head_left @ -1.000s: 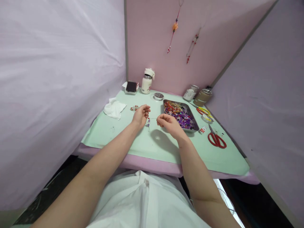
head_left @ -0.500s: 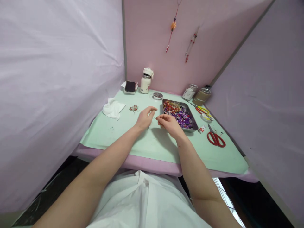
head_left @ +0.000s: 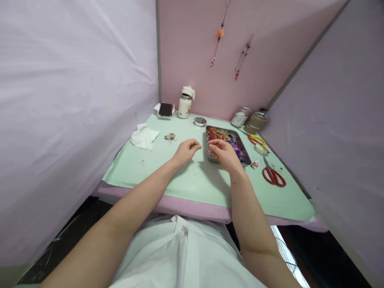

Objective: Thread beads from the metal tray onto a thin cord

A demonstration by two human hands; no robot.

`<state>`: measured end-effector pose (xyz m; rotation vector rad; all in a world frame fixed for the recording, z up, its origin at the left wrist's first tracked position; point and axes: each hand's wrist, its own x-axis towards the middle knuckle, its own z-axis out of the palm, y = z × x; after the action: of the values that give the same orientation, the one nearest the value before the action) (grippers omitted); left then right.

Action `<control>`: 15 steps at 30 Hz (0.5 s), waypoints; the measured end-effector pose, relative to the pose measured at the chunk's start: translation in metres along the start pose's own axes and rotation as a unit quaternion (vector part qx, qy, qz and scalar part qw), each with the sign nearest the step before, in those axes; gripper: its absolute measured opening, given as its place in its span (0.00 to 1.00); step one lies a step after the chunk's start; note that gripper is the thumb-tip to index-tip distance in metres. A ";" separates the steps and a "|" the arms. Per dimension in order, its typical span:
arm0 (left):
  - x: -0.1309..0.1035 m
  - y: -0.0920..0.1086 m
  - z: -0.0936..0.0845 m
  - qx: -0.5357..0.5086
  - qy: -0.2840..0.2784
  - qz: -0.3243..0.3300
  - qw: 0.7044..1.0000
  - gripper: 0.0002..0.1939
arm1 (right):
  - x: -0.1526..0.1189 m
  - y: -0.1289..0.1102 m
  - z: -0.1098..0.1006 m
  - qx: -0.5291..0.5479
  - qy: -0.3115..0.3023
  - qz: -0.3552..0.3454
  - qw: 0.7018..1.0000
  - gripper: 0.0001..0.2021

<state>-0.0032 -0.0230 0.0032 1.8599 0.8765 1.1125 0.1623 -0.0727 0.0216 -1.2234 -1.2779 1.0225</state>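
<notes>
My left hand [head_left: 187, 151] is above the middle of the green tabletop, its thumb and fingers pinched together. A hand's width to the right, my right hand [head_left: 223, 153] is also closed in a pinch, over the left edge of the metal tray [head_left: 246, 163]. Between the fingertips runs a thin pale thread [head_left: 205, 148], barely visible. Purple beads [head_left: 239, 153] and a tangle of orange and red cords [head_left: 216, 134] lie in the tray, partly hidden by my right hand. A small cluster of red and clear beads [head_left: 170, 137] rests left of my left hand.
Red-handled scissors [head_left: 273, 177], a small red-and-white packet [head_left: 256, 164] and yellow-and-red-handled pliers [head_left: 257, 139] lie at right. Jars [head_left: 255, 122], a spool [head_left: 200, 121] and a white bottle [head_left: 185, 105] stand at the back. A white tissue [head_left: 144, 137] lies left. Beaded strings [head_left: 220, 33] hang on the wall.
My left fingers have closed from a looser curl into a pinch. My right hand has moved right, over the tray's edge, and the gap between the hands is wider.
</notes>
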 end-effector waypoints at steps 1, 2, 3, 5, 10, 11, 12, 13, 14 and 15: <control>0.000 0.001 0.000 -0.005 0.009 -0.010 1.000 0.08 | 0.000 0.000 -0.002 0.000 0.008 -0.004 1.000 0.13; 0.000 0.001 -0.001 -0.010 0.015 -0.018 1.000 0.08 | 0.001 -0.001 -0.003 -0.004 0.017 -0.008 1.000 0.13; 0.000 0.002 -0.001 -0.013 0.018 -0.024 0.999 0.08 | 0.001 -0.001 -0.004 -0.013 0.026 -0.014 0.999 0.13; -0.001 0.004 -0.001 -0.018 0.026 -0.024 0.999 0.08 | 0.001 -0.002 -0.003 -0.035 0.037 -0.032 0.998 0.12; -0.005 0.011 0.001 -0.072 0.037 0.027 0.996 0.09 | -0.001 -0.003 0.006 -0.094 0.005 -0.100 0.991 0.12; -0.006 0.011 0.002 -0.099 0.022 0.028 0.995 0.10 | -0.002 -0.003 0.009 -0.106 -0.002 -0.112 0.988 0.11; -0.007 0.011 0.004 -0.128 0.005 0.022 0.992 0.12 | -0.003 -0.002 0.011 -0.116 -0.007 -0.124 0.985 0.11; -0.008 0.011 0.005 -0.154 -0.016 0.012 0.988 0.13 | -0.004 -0.002 0.014 -0.124 -0.010 -0.134 0.983 0.10; -0.008 0.010 0.007 -0.174 -0.036 0.000 0.984 0.14 | -0.004 -0.001 0.016 -0.130 -0.011 -0.142 0.981 0.10; -0.008 0.009 0.008 -0.183 -0.053 -0.012 0.982 0.14 | -0.005 -0.001 0.017 -0.137 -0.010 -0.148 0.979 0.10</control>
<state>0.0023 -0.0356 0.0055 1.5820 0.5851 1.0682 0.1448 -0.0760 0.0203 -1.1821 -1.6010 0.6602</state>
